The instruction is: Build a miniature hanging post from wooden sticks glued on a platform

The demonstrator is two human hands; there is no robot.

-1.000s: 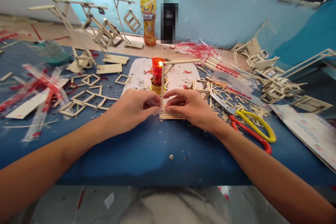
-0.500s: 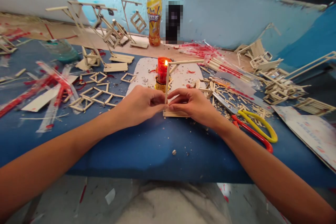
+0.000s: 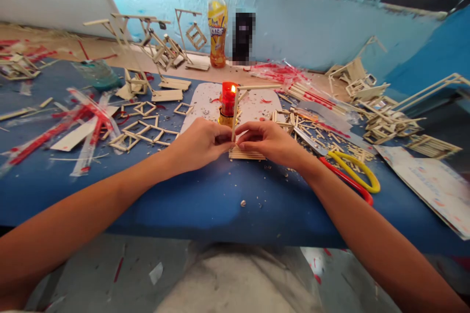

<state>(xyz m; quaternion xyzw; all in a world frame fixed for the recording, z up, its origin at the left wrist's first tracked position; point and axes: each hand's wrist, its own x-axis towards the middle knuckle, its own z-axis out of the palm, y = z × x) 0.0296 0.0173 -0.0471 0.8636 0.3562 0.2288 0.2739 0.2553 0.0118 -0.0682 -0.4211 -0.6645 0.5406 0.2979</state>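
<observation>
A small stand of thin wooden sticks (image 3: 235, 110) rises between my hands, with an upright post, a top arm reaching right and a flat slatted base (image 3: 246, 155). My left hand (image 3: 200, 144) pinches the post low down from the left. From the other side, the closed fingertips of my right hand (image 3: 270, 142) hold the stand where post meets base; the exact contact is partly hidden by my fingers. Just behind them burns a red candle (image 3: 229, 100) on a yellowish holder (image 3: 224, 120), which stands on a white board (image 3: 200, 102) strewn with dark bits.
Scissors with yellow and red handles (image 3: 354, 171) lie right, beside cut stick pieces (image 3: 319, 129). Stick frames (image 3: 147, 129) and plastic wrappers (image 3: 90, 122) cover the left. Finished stick models (image 3: 392, 120) stand right. A drink bottle (image 3: 218, 27) is at the wall; a paper packet (image 3: 422, 181) lies far right.
The camera view has tilted and shifted slightly, so the scene sits a little differently. Both hands keep their places at the foot of the post.
</observation>
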